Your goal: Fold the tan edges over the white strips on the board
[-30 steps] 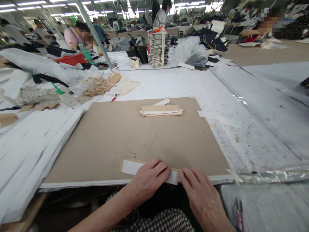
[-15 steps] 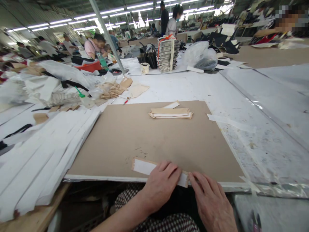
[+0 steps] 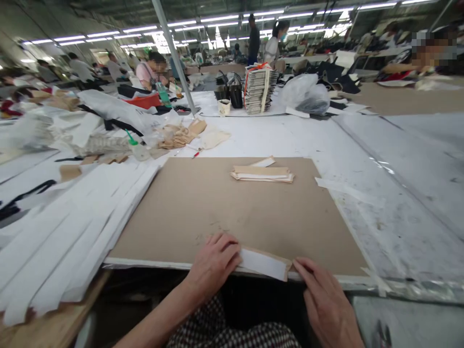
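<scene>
A flat strip (image 3: 263, 263), white with tan edges, lies at the front edge of a brown board (image 3: 275, 208). My left hand (image 3: 215, 256) covers the strip's left end, its fingers bent and close together. At the other end, the thumb and fingertips of my right hand (image 3: 328, 295) pinch the tan corner. Farther back on the board rests a small pile of similar tan-and-white strips (image 3: 263, 173), one of them sticking out at an angle behind.
Long white strips (image 3: 83, 217) are layered left of the board. A bottle with a green nozzle (image 3: 137, 149) and tan pieces (image 3: 181, 135) lie beyond. A tied stack (image 3: 258, 89) and a plastic bag (image 3: 306, 94) stand farther back. Several people are at other tables.
My left hand has slid left along the strip to its left end, uncovering the white middle. My right hand stays at the right end. The whole view has shifted slightly.
</scene>
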{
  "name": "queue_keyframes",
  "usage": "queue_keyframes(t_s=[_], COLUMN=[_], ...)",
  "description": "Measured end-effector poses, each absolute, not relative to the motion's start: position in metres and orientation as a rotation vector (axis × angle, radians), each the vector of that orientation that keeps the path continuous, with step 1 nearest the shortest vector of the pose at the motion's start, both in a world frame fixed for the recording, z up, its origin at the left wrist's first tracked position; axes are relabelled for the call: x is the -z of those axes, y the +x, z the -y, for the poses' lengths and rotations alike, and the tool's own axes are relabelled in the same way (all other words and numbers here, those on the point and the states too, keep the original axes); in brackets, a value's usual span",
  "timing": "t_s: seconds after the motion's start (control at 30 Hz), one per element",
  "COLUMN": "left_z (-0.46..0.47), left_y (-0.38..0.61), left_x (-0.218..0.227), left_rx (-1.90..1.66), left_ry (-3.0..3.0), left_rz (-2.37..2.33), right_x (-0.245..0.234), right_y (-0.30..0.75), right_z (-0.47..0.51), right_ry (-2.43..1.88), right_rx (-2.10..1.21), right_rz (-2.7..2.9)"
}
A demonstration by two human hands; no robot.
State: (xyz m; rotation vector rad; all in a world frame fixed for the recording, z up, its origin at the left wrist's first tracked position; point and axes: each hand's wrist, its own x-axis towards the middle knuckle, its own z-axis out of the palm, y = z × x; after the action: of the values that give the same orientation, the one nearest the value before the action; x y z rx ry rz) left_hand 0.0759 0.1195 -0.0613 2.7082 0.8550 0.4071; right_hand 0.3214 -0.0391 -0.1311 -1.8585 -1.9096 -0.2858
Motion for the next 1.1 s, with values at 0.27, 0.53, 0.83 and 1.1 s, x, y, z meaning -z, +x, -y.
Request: queue_keyframes(t_s=[0.27, 0.53, 0.83, 1.1], left_z=[-0.119, -0.132, -0.127, -0.116], left_y=[0.118, 0.141, 0.137, 0.13], left_x=[0.066, 0.081, 0.067, 0.075], left_rx=[-0.453, -0.368, -0.206, -0.409], left_ry=[2.591, 2.672, 2.921, 2.831], left_rz=[-0.625, -0.52, -0.405, -0.575], right_x=[0.114, 0.112, 0.115, 0.116], right_y=[0.286, 0.264, 0.264, 0.267], right_z=[0.024, 0.018, 0.021, 0.022], right_ry=[-1.877, -1.85, -1.846, -1.844], right_rx=[0.289, 0.21, 0.149, 0.175], right_rz=[1.7, 1.645, 1.592, 1.583])
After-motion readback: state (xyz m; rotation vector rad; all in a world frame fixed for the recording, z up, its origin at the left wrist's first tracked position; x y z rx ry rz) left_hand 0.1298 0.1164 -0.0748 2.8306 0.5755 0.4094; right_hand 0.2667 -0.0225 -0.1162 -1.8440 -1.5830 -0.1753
